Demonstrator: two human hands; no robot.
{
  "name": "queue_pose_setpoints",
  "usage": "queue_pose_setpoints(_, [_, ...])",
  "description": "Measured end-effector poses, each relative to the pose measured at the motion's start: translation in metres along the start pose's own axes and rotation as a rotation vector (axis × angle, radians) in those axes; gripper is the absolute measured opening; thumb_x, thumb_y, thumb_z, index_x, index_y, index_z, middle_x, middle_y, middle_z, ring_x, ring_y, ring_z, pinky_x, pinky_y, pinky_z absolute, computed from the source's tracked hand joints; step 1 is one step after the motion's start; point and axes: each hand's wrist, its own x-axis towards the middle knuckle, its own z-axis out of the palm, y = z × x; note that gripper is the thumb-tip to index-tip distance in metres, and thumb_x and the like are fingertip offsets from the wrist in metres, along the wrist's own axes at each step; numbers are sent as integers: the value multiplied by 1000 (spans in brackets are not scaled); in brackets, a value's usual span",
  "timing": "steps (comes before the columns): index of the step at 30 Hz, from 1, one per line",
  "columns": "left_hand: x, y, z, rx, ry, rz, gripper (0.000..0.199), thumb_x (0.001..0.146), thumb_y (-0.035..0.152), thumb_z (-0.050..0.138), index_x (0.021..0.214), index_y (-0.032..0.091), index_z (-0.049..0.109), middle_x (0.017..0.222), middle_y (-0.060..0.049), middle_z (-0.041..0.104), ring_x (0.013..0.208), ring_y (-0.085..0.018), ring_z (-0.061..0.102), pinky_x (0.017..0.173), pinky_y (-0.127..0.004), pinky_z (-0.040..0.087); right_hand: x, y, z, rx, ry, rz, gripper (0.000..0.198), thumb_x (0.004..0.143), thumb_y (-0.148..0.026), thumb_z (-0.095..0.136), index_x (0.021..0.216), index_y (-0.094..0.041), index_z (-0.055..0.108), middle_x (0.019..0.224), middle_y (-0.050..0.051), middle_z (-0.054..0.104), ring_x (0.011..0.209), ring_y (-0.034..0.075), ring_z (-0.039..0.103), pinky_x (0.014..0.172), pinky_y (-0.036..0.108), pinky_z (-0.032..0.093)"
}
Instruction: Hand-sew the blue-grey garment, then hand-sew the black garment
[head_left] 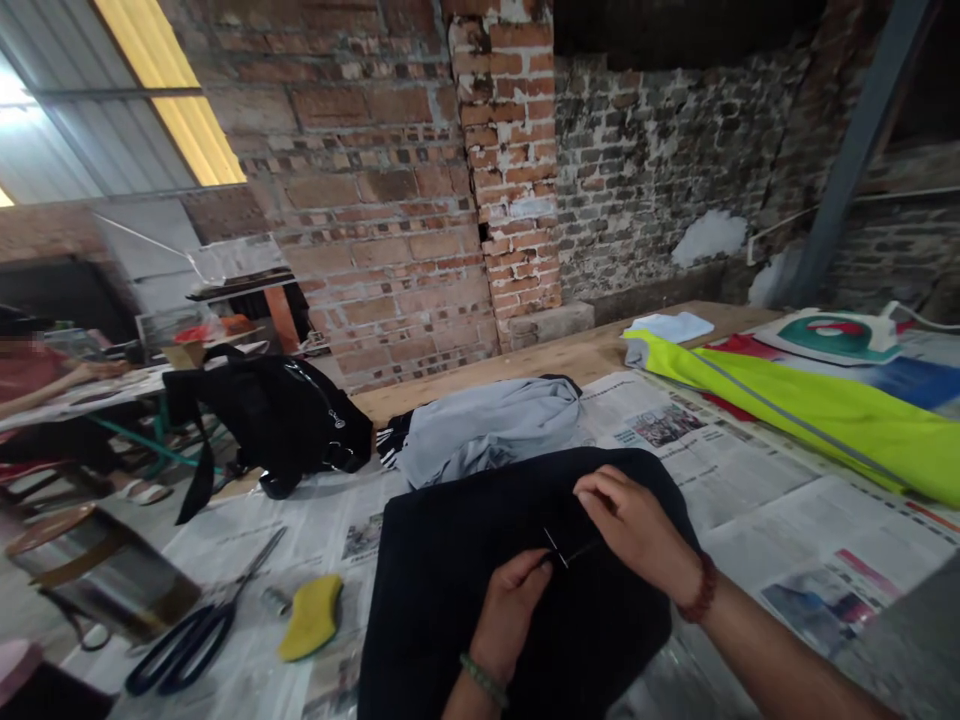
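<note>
A folded black cloth (442, 570) lies in front of me on newspaper. My left hand (506, 615), with a green beaded bracelet, pinches at a thin bright needle (556, 548) just over the cloth. From the needle's lower end a faint thread (583, 549) runs toward my right hand (637, 525). That hand, wearing a reddish bracelet, is raised above the cloth's right side with its fingers curled together; anything between them is too small to make out. Left of the cloth lie a yellow sponge (311, 618), a small spool (275, 600) and dark-handled scissors (199, 630).
Behind the cloth sit a grey garment (487, 425) and a black bag (277, 415). A metal canister (109, 570) stands at the left. To the right are a neon-yellow vest (802, 405) and an iron (836, 335). Another person (45, 375) sits at the far left.
</note>
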Motion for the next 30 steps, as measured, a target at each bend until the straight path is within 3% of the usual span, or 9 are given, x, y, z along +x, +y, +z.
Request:
queue_pose_setpoints(4, [-1, 3, -1, 43, 14, 20, 23, 67, 33, 65, 85, 21, 71, 78, -1, 69, 75, -18, 58, 71, -25, 44, 6, 8, 14, 59, -121, -6, 20, 76, -17, 44, 85, -17, 62, 86, 5, 58, 76, 15, 56, 72, 26, 44])
queue_pose_setpoints(8, [-1, 5, -2, 120, 5, 56, 22, 70, 31, 62, 87, 22, 71, 82, -1, 69, 80, -18, 58, 75, -25, 43, -6, 13, 19, 103, -92, 24, 26, 77, -17, 44, 96, -17, 61, 98, 8, 58, 90, 17, 55, 81, 29, 42])
queue_pose_setpoints(11, [1, 5, -2, 146, -1, 54, 22, 70, 31, 62, 87, 22, 71, 83, -1, 70, 80, -19, 58, 74, -26, 43, -9, 16, 16, 133, -111, 78, 22, 78, -20, 45, 85, -17, 65, 92, 7, 61, 84, 17, 57, 78, 29, 43])
queue_pose_setpoints(15, [1, 5, -2, 152, 6, 55, 23, 69, 31, 62, 88, 21, 71, 85, -2, 69, 83, -20, 58, 76, -27, 43, -8, 19, 17, 166, -260, 51, 28, 80, -26, 44, 67, -19, 67, 86, 5, 64, 81, 17, 58, 78, 30, 41])
queue_pose_setpoints(19, [-1, 4, -1, 165, 12, 70, 22, 69, 31, 61, 86, 21, 71, 86, -2, 69, 84, -21, 57, 79, -28, 42, -11, 21, 21, 220, -349, 1, 18, 75, -30, 54, 73, -23, 71, 90, 3, 65, 86, 18, 57, 86, 34, 37])
queue_pose_setpoints(23, [-1, 3, -1, 164, 14, 61, 21, 69, 33, 61, 83, 21, 71, 84, -2, 69, 81, -20, 57, 77, -29, 43, -14, 24, 21, 277, -360, 11, 18, 67, -27, 63, 83, -26, 71, 95, 3, 64, 90, 20, 55, 85, 34, 38])
queue_pose_setpoints(30, [1, 1, -1, 145, 7, 65, 23, 67, 36, 64, 81, 19, 71, 76, -1, 67, 74, -17, 56, 69, -25, 43, -13, 21, 29, 304, -287, 66, 15, 72, -26, 56, 68, -24, 70, 82, 2, 67, 81, 18, 58, 86, 35, 35])
